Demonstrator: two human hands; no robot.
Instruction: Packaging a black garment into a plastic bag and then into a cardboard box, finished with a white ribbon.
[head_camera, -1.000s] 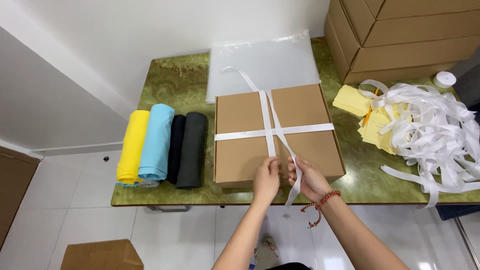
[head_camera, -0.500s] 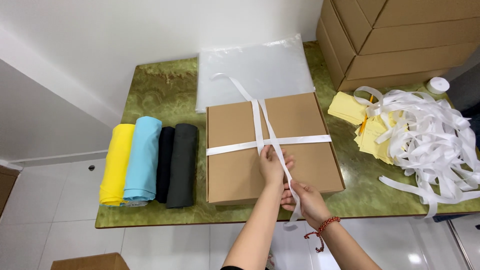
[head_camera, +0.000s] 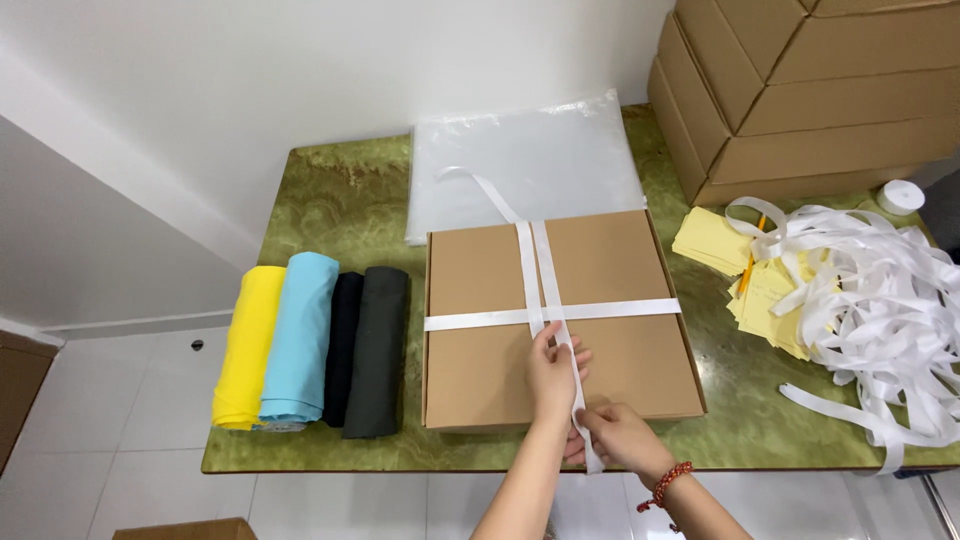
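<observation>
Head view is showing your left hand (head_camera: 553, 375) resting on the lid of the box (head_camera: 560, 318), fingers curled and pinching the white ribbon (head_camera: 548, 300) just below the spot where the two bands are crossing. Your right hand (head_camera: 618, 440), wearing a red bead bracelet (head_camera: 667, 485), is sitting at the near edge of the box, fingers closed on the loose tail of that same ribbon, which is hanging past the edge of the table (head_camera: 330, 200).

Judging from this, you are doing well to keep the left fingertips pressing flat at the crossing while the right hand is drawing the tail straight toward you; a sideways pull is likely to drag the bands off centre, and a twisted tail will not lie flat.

Left of the box, four cloth rolls (head_camera: 315, 345) are lying side by side: yellow, light blue, black, dark grey. Behind the box, a clear plastic bag (head_camera: 525, 160) is lying flat. Right of the box, yellow paper slips (head_camera: 715, 240) are sitting under a tangle of cut ribbon (head_camera: 880, 300), with stacked cartons (head_camera: 810, 90) behind.
</observation>
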